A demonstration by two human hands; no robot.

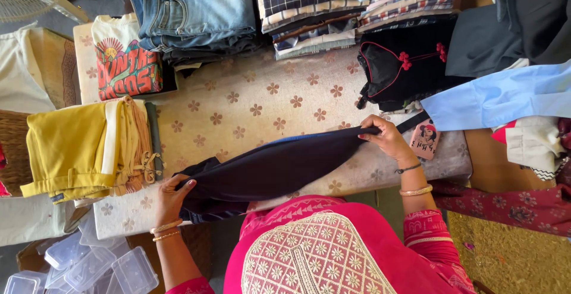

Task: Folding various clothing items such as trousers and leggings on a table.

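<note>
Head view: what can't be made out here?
- Dark navy garment: folded, so its type is unclear, head view.
- Left hand: fingertips hidden in the cloth.
- Right hand: fingertips tucked under the fabric edge.
- Jeans stack and shirt stack: cut off by top edge.
- Clear plastic boxes: cut off by bottom edge.
</note>
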